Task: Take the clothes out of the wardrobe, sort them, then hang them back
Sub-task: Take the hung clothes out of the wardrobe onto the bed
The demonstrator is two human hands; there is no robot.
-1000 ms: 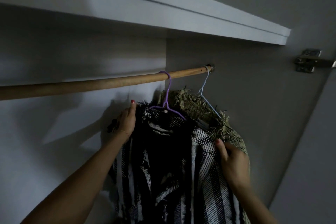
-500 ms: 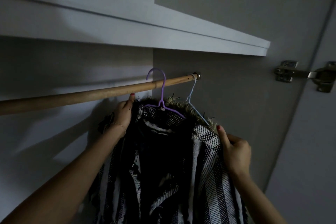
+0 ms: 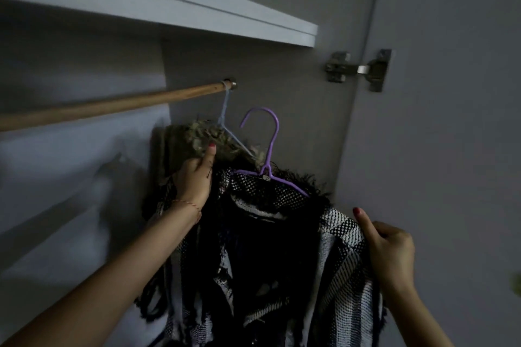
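Smooth wooden rail (image 3: 112,104); coarse woven cloth garment (image 3: 324,276); glossy purple hanger (image 3: 270,149); metal hinge (image 3: 356,69).

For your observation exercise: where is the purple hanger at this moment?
In the head view the purple hanger sits centre frame, off the wooden rod, its hook free right of the pale blue hanger, carrying the black-and-white woven garment.

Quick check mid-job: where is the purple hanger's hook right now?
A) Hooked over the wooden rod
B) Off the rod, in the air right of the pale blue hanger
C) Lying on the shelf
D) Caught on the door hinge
B: the purple hanger hook hangs free below the wooden rod, right of the pale blue hanger, which alone sits on the rod.
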